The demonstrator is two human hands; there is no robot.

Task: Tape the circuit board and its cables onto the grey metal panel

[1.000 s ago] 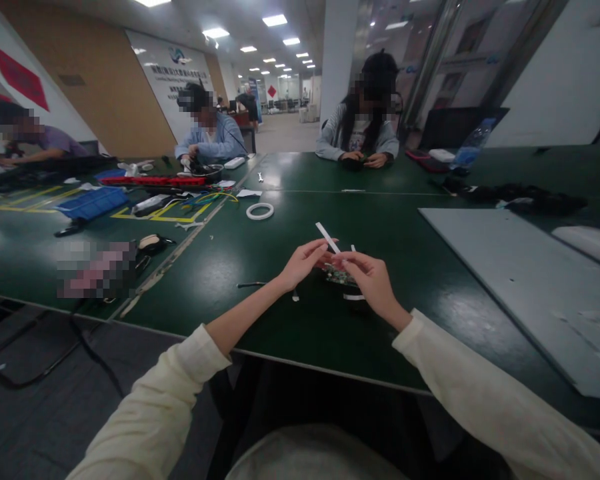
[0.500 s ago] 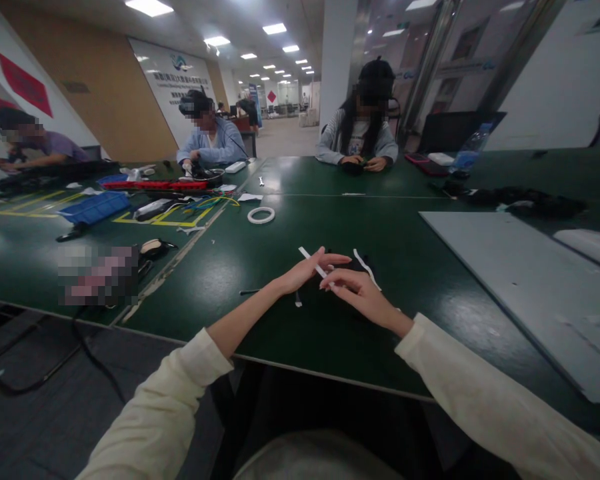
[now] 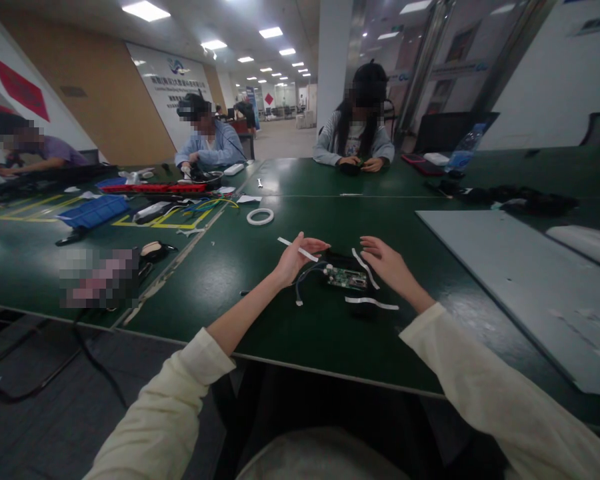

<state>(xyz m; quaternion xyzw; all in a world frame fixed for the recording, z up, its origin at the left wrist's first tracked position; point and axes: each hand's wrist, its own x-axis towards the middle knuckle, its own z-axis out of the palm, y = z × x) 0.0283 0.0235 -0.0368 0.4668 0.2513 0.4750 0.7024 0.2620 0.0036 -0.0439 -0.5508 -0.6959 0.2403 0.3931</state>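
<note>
My left hand (image 3: 293,263) is raised above the table with a short white tape strip (image 3: 307,254) lying across it at the thumb; its fingers point right. Opposite it, my right hand (image 3: 384,262) holds nothing, fingers apart and slightly bent. Close to its fingertips is a second white strip (image 3: 365,268), curved. Between and below the hands lies a green circuit board (image 3: 347,278) with a dark cable (image 3: 303,277) looping off its left side. A third white strip (image 3: 371,304) is nearer to me, over something black.
A white tape roll (image 3: 260,217) lies ahead of my left hand. A large grey panel (image 3: 505,287) covers the table's right side. Leftward are a blue bin (image 3: 93,211), a wrench (image 3: 190,232) and coloured wires (image 3: 210,202). Several people sit around the table.
My right hand has let go of the strip at my left hand and moved right. My left hand has shifted slightly left with the strip. The circuit board now shows between them.
</note>
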